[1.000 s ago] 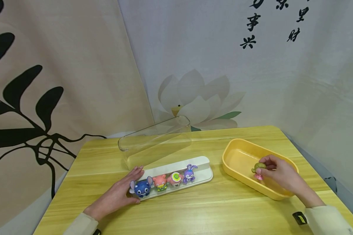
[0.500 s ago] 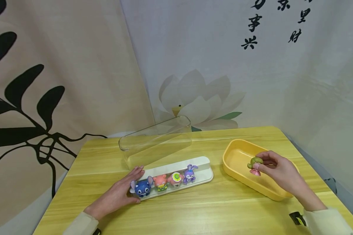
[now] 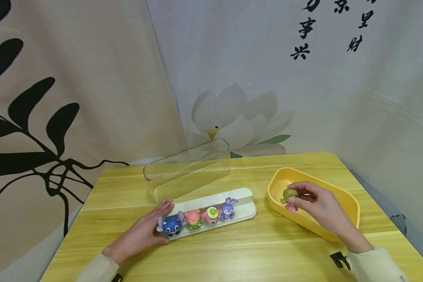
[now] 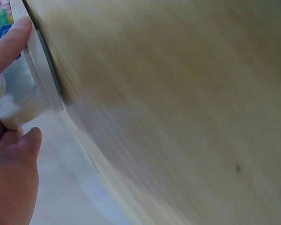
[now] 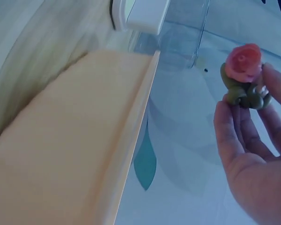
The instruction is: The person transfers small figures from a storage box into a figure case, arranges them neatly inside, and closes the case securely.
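Note:
My right hand (image 3: 320, 205) pinches a small toy figurine (image 3: 290, 193), olive green with a pink part, above the left half of the yellow bin. In the right wrist view the figurine (image 5: 243, 65) shows a pink rose-like top, between thumb and fingertips. My left hand (image 3: 139, 237) grips the left end of a white display base (image 3: 246, 211), its thumb (image 4: 11, 44) along the front edge. In a row on the base stand a blue big-eared figurine (image 3: 171, 225), a pink-and-green one (image 3: 193, 219), a pink one with a yellow-green top (image 3: 210, 215) and a purple rabbit (image 3: 228, 209).
Behind the base, a clear plastic cover (image 3: 188, 168) stands at the table's back edge. The yellow bin (image 3: 296, 224) lies at the right. A printed curtain (image 3: 239, 78) hangs directly behind the wooden table (image 3: 211, 258).
My right hand has lifted the figurine from within the yellow bin and carried it leftward. The left hand and the row of figurines look unmoved.

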{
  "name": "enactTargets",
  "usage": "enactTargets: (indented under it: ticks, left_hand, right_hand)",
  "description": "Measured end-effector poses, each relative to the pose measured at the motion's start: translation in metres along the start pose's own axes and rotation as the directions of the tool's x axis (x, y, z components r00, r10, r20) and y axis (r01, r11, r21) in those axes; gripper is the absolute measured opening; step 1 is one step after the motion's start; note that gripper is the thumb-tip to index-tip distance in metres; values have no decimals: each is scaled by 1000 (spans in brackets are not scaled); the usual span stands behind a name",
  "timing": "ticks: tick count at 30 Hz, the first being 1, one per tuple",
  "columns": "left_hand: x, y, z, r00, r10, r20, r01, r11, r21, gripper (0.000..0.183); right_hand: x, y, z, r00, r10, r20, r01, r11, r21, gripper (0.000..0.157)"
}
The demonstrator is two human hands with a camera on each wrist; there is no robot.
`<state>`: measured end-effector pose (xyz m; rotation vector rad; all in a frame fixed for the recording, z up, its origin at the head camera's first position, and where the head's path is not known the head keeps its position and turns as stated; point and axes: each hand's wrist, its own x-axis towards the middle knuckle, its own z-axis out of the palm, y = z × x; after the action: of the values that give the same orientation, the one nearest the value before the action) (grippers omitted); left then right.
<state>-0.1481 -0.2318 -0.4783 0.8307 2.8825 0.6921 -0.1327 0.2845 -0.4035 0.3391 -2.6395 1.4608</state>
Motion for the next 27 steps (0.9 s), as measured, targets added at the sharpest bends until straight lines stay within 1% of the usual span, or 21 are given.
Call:
enactTargets:
  ticks: [8, 13, 18, 21, 23, 27]
  left_hand:
    - [-1, 0, 0, 1000, 3, 6, -3, 1000, 0, 102]
    - [0, 0, 0, 1000, 1, 3, -1, 1000, 3, 102]
    - [0, 0, 0, 1000, -2, 5, 2, 1000, 1, 102]
    - [0, 0, 0, 1000, -5, 6, 5, 1000, -2, 102]
    - [0, 0, 0, 1000, -4, 7, 5, 1000, -3, 102]
    - [0, 0, 0, 1000, -2, 9, 2, 1000, -3, 102]
  right_hand:
    - [8, -9, 20, 999, -37, 17, 36, 997, 65, 31]
    - [12, -12, 31, 999, -19, 44, 13, 994, 113, 32]
    - [17, -11, 41, 999, -1, 42, -4, 994, 113, 33]
    - [20, -9, 49, 999, -30, 29, 27, 996, 88, 34]
    - [22, -7, 55, 998, -63, 25, 61, 996, 66, 36]
    - [26, -3, 68, 992, -121, 34, 120, 992, 33, 36]
